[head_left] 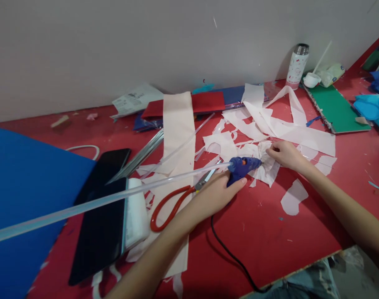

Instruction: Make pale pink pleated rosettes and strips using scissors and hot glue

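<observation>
My left hand (222, 189) is wrapped round a dark blue hot glue gun (241, 166). From the gun's back end a long clear glue stick (114, 197) runs out to the left edge of the view. The nozzle touches or nearly touches a crumpled white piece (268, 168), cloth or paper, on the red table. Pinched fingers of my right hand (282, 153) are at the upper right of that piece, apparently gripping its edge; the fingertips are partly hidden. Red-handled scissors (172, 207) lie left of my left hand, their blades partly under the glue stick.
White strips and scraps (314, 139) cover the table behind my hands. At left lie a black phone (99, 232), a white power bank (136, 211) and a blue sheet (27, 199). A patterned bottle (297, 66) and green board (338, 108) stand back right. The gun's black cord (229, 253) trails forward.
</observation>
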### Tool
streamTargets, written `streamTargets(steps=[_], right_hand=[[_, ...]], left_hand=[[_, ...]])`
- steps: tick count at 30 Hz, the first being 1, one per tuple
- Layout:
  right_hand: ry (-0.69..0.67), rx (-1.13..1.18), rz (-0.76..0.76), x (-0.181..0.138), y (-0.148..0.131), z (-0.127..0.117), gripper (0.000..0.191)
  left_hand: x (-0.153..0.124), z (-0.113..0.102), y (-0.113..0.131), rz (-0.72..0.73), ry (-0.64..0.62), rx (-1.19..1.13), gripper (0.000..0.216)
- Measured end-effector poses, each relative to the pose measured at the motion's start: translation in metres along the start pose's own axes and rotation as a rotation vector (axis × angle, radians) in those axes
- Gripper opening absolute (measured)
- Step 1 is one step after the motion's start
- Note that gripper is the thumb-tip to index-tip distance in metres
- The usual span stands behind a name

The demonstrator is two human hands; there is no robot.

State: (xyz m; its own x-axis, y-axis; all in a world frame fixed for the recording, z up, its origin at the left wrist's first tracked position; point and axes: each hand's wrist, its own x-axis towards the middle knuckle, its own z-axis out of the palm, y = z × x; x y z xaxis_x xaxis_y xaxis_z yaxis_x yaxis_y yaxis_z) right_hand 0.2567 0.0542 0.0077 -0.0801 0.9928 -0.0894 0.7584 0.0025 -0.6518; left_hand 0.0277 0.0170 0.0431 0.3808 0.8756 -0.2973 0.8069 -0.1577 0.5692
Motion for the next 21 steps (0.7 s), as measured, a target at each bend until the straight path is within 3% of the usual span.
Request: streamTargets(steps=[21], right_hand=[[-0.009, -0.015, -0.023, 0.0023, 0.0041, 0.0013, 0.028]], left_hand=[[0.0045, 0.0033, 0.0073, 0.005, 0.080, -0.012, 0.038]])
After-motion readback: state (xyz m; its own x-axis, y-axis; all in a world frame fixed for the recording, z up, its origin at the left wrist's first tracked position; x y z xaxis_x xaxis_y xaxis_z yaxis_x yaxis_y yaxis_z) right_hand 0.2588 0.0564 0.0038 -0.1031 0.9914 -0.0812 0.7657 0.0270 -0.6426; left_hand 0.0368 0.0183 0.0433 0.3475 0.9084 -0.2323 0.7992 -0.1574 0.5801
